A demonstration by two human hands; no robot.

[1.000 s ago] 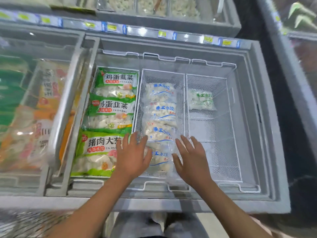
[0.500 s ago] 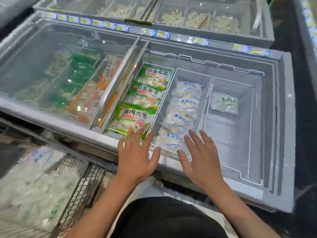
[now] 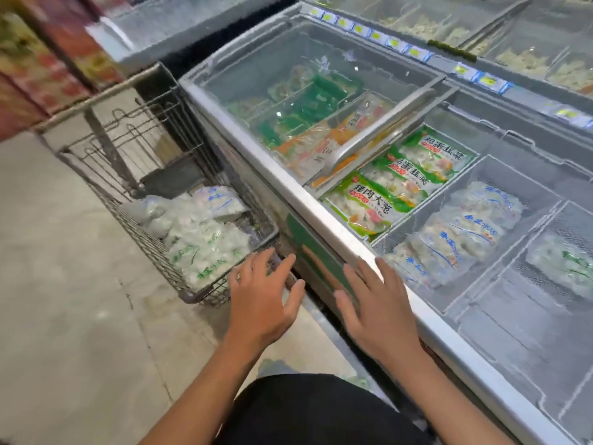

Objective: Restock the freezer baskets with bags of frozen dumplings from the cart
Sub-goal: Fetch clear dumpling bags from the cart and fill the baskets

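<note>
A wire cart (image 3: pixel 154 252) stands left of the freezer and holds several clear bags of frozen dumplings (image 3: pixel 205 239). My left hand (image 3: pixel 261 297) hovers at the cart's near corner, fingers spread, holding nothing. My right hand (image 3: pixel 377 305) is spread flat in front of the freezer's front rim (image 3: pixel 308 207), empty too. In the freezer, the middle wire basket (image 3: pixel 491 170) holds several clear bags with blue print (image 3: pixel 462 236). The right basket (image 3: pixel 526 316) holds one clear bag with green print (image 3: pixel 564 261). Green-labelled bags (image 3: pixel 394 191) fill the left basket.
A sliding glass lid (image 3: pixel 288 69) covers the freezer's left half, with green and orange packets under it. Another freezer with price tags (image 3: pixel 487 80) stands behind. Bare concrete floor (image 3: pixel 64 316) lies left of the cart. Red boxes are stacked at the far left.
Both hands have drawn back out of the freezer and swung left toward the cart. My view has turned left, bringing the cart into sight.
</note>
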